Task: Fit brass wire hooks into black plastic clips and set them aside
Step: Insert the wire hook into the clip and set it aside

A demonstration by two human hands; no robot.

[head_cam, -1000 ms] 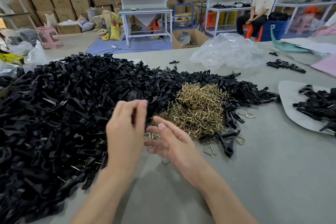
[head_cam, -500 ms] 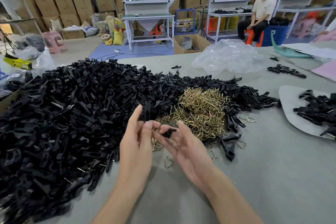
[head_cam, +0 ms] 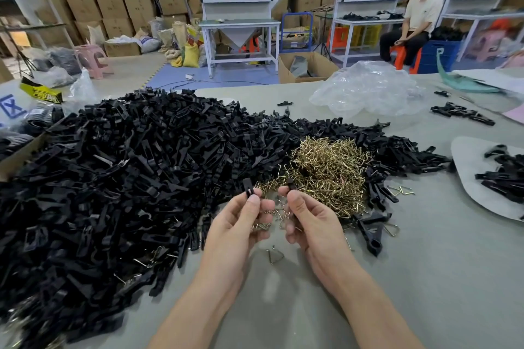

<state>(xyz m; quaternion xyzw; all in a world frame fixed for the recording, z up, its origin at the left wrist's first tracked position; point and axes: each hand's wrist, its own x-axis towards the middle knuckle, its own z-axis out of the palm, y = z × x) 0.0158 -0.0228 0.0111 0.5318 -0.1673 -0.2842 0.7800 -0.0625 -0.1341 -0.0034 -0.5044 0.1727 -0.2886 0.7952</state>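
A big heap of black plastic clips point(head_cam: 119, 178) covers the left and middle of the grey table point(head_cam: 425, 278). A mound of brass wire hooks point(head_cam: 326, 170) lies just right of centre. My left hand point(head_cam: 238, 221) pinches one black clip piece point(head_cam: 248, 187) between thumb and fingers, upright. My right hand point(head_cam: 309, 218) pinches a second black clip piece point(head_cam: 291, 183) beside it, a small gap between the two. Both hands hover over loose hooks at the mound's near edge. A single loose hook point(head_cam: 274, 255) lies on the table below my hands.
A grey mat point(head_cam: 470, 176) at the right edge carries a small pile of black clips point(head_cam: 504, 176). Crumpled clear plastic point(head_cam: 368, 88) lies at the back right, more clips point(head_cam: 462, 114) beyond it. A person sits on a stool point(head_cam: 408, 22) behind the table. Bare table surface lies near me.
Both hands rose and turned palms toward me. They went from touching together low over the hooks to each pinching a separate black clip piece, held slightly apart.
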